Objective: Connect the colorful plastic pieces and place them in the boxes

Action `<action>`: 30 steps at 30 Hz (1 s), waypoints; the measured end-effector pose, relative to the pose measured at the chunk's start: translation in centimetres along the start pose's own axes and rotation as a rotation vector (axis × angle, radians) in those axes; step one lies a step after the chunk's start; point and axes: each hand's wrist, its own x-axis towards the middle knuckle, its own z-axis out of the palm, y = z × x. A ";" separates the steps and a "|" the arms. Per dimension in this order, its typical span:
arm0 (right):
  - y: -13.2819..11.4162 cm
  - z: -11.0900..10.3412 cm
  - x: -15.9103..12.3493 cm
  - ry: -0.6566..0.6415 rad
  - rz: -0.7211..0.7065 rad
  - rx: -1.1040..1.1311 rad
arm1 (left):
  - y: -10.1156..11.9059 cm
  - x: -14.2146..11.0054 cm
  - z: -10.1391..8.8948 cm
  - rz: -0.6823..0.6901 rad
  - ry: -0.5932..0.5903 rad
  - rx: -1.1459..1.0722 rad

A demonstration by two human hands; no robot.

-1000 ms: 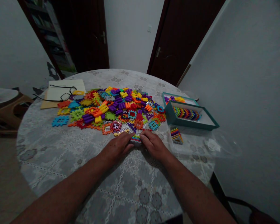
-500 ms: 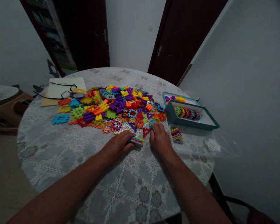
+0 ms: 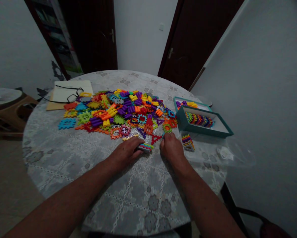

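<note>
My left hand (image 3: 126,151) rests on the round table (image 3: 64,158), fingers curled onto a small stack of joined coloured pieces (image 3: 146,147) and holding it down. My right hand (image 3: 171,148) lies just right of that stack, its fingertips pinched at a small piece on the near edge of the big pile of coloured plastic pieces (image 3: 118,112). What those fingertips hold is too small to name. A red triangular piece (image 3: 155,138) lies between the two hands.
A teal box (image 3: 203,127) with rows of joined pieces stands at the right, its lid behind it. Another small stack (image 3: 188,142) lies on a clear plastic sheet (image 3: 225,153). A notebook with glasses (image 3: 69,92) sits far left. Dark doors stand behind.
My right hand has left the stack and moved right and forward to the pile's near edge. My left hand stays on the stack. The view has shifted slightly.
</note>
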 end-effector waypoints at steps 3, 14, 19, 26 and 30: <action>0.0 -0.2 -0.2 0.018 -0.015 0.016 | 0.2 0.1 -0.1 0.003 -0.007 -0.003; -0.1 -0.4 -1.1 0.029 -0.045 0.008 | 0.8 0.1 -0.6 -0.035 -0.047 0.007; 0.6 -1.1 -0.9 0.192 -0.196 0.530 | 0.9 0.1 -0.6 -0.017 -0.038 -0.007; 0.8 0.7 -0.3 -0.167 -0.341 1.019 | 0.8 0.1 -0.5 -0.025 -0.012 -0.025; 1.0 1.1 -0.1 -0.190 -0.362 1.027 | 1.0 0.1 -0.6 -0.042 -0.018 -0.032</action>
